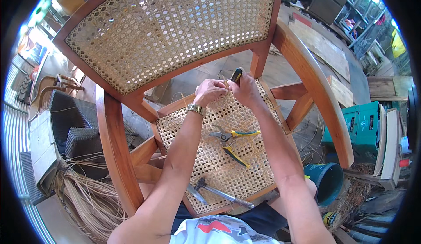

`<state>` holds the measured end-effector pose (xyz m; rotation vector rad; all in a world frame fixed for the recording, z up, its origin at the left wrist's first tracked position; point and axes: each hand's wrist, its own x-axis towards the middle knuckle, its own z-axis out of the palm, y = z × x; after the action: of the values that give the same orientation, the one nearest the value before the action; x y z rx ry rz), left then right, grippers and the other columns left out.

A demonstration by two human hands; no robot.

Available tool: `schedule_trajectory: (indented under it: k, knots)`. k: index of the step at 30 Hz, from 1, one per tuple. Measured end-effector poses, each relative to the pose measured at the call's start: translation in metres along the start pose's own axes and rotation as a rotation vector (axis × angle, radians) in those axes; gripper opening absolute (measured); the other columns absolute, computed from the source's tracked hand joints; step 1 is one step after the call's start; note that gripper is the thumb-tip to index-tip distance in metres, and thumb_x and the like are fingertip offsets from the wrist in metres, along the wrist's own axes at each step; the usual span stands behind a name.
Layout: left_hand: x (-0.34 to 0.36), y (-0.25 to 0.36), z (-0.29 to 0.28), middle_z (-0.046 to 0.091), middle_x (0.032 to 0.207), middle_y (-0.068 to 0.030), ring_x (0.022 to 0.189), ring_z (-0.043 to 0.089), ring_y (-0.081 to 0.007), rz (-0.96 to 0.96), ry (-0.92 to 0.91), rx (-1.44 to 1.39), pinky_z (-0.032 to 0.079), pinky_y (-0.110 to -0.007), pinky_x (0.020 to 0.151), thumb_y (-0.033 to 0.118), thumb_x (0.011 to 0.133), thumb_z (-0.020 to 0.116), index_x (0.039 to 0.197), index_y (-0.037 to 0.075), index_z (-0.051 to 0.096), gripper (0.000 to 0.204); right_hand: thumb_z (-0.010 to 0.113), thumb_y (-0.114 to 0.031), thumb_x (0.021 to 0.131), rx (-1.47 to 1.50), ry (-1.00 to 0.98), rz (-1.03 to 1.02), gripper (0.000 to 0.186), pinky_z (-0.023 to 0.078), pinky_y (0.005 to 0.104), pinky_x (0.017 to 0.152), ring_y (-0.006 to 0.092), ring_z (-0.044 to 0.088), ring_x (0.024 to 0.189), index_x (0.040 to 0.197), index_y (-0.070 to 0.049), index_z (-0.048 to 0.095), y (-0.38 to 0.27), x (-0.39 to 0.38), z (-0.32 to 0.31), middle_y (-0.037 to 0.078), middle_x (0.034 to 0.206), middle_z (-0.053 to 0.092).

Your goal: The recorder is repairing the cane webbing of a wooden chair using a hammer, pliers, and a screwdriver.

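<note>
A wooden armchair with a woven cane seat (pixel 245 154) and a cane backrest (pixel 175 29) stands before me. At the seat's rear edge, my left hand (pixel 209 91) is closed in a pinch against the weave; what its fingertips hold is too small to make out. Close beside it, my right hand (pixel 246 90) grips a tool with a black-and-yellow handle (pixel 237 74), its working end hidden. Thin cane ends stick up near both hands. Pruning shears (pixel 225 137) lie spread on the seat's middle. Nearer me lie a hammer (pixel 223 193) and a metal blade (pixel 197 195).
Curved armrests (pixel 318 86) flank my forearms. A bundle of loose cane strands (pixel 85 195) lies at the left, below rolled dark woven material (pixel 81 138). To the right are a green crate (pixel 362 125) and a dark green bucket (pixel 326 183). Boards (pixel 322 48) lie on the floor behind.
</note>
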<state>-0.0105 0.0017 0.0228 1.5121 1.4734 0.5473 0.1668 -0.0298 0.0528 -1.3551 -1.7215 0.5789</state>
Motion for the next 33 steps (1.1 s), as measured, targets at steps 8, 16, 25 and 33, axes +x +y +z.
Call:
schedule_trajectory:
  k: [8,16,25,33]
  knots:
    - [0.007,0.004,0.007,0.073,0.083,0.0036,0.077,0.065,-0.0079,0.013,0.039,0.006,0.052,-0.026,0.073,0.029,0.075,0.085,0.091,0.013,0.075,0.025,0.067,-0.015,0.099,0.141,0.256,0.18,0.024,0.055,0.0356,0.064,0.0197,0.072,0.074,0.105,0.003,0.052,0.028,-0.009,-0.009,0.009,0.073,0.061]
    - [-0.003,-0.01,0.003,0.068,0.084,0.0057,0.075,0.06,-0.0072,0.113,0.061,0.021,0.051,-0.025,0.071,0.026,0.075,0.088,0.097,0.012,0.074,0.03,0.064,-0.016,0.103,0.544,0.505,0.349,0.024,0.062,0.0283,0.073,0.0166,0.074,0.076,0.106,0.006,0.054,0.018,-0.051,-0.025,0.014,0.087,0.074]
    - [0.002,0.003,-0.001,0.068,0.077,0.0051,0.071,0.06,-0.0065,-0.039,0.006,0.008,0.05,-0.026,0.066,0.026,0.072,0.087,0.085,0.014,0.07,0.025,0.065,-0.012,0.103,0.76,0.531,0.357,0.017,0.063,0.028,0.072,0.0165,0.073,0.076,0.104,0.003,0.058,0.014,-0.057,-0.015,0.012,0.09,0.072]
    - [0.003,0.007,0.0,0.067,0.075,0.0067,0.068,0.06,-0.0077,-0.084,0.009,0.174,0.048,-0.025,0.07,0.034,0.07,0.085,0.084,0.019,0.068,0.027,0.064,-0.012,0.103,0.792,0.547,0.327,0.015,0.062,0.0273,0.067,0.0151,0.072,0.071,0.101,0.003,0.061,0.029,-0.05,0.024,0.011,0.085,0.072]
